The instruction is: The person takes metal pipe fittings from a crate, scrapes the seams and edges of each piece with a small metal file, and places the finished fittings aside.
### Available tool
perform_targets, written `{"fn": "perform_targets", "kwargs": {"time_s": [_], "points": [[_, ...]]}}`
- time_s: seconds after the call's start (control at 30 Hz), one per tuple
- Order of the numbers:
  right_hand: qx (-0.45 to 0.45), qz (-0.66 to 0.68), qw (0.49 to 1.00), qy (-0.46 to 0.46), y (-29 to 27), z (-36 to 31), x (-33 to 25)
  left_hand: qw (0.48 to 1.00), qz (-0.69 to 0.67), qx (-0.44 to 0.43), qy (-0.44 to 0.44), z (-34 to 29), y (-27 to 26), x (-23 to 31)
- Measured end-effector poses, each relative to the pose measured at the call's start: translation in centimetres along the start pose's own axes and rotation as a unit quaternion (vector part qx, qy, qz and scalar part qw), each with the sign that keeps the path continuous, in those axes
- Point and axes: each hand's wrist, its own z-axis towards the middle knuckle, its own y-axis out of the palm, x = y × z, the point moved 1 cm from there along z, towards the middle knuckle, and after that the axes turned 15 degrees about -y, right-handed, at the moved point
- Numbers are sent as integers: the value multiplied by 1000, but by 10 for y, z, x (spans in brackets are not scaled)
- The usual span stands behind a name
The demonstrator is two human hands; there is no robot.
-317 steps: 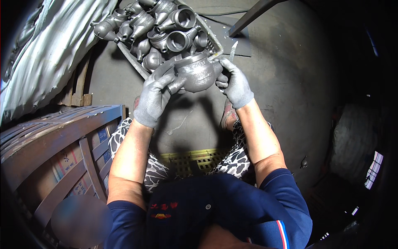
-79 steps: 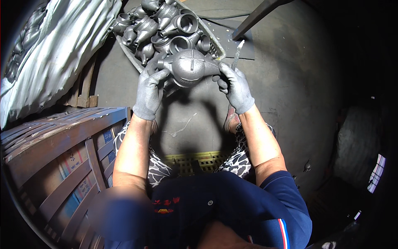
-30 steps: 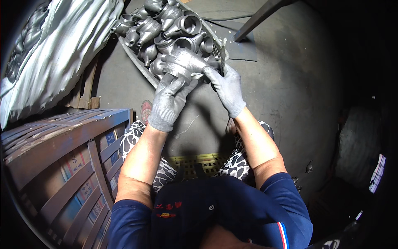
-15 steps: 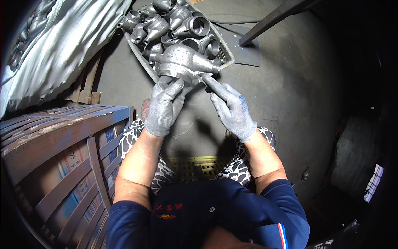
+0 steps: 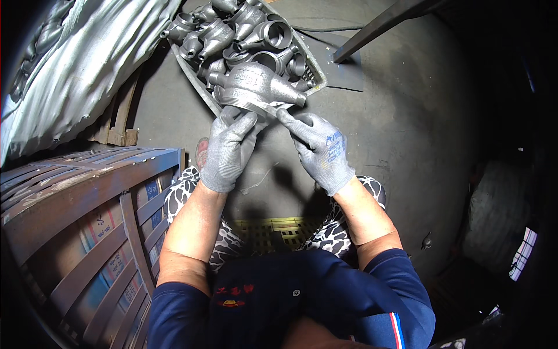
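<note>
A grey cast-metal meter body (image 5: 253, 84), with a round threaded rim and a threaded pipe end on each side, is tilted in my gloved left hand (image 5: 231, 148). The fingers of that hand are closed around the rim from below. My gloved right hand (image 5: 321, 145) is just right of the rim, its fingers curled and its index finger stretched forward. From its fingertips a narrow, flat, pale tool (image 5: 268, 109) lies against the rim's edge. Most of this tool is hidden by the fingers, so its exact kind is unclear.
Beyond my hands stands a plastic crate (image 5: 317, 64) heaped with similar castings (image 5: 218, 38). White sacking (image 5: 87, 70) is at the far left, with a slatted frame (image 5: 93, 186) holding cartons nearer. A metal leg (image 5: 372, 35) slants down at far right. A yellow crate (image 5: 270, 230) sits beneath me.
My right hand has rolled over, showing more of its back, and shifted slightly left along the rim with the tool. The left hand and the meter body are almost unmoved.
</note>
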Motion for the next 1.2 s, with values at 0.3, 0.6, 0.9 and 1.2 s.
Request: {"fn": "perform_targets", "kwargs": {"time_s": [0.3, 0.6, 0.9, 1.2], "points": [[6, 290, 950, 116, -12, -1, 14, 996, 83, 17, -17, -7, 0, 9], [-88, 430, 857, 269, -6, -7, 31, 997, 57, 13, -41, -7, 0, 8], [27, 265, 956, 122, -15, -6, 9, 1000, 1, -4, -5, -4, 0, 9], [30, 117, 992, 44, -4, -1, 8, 999, 39, 8, -24, -1, -5, 0]]}}
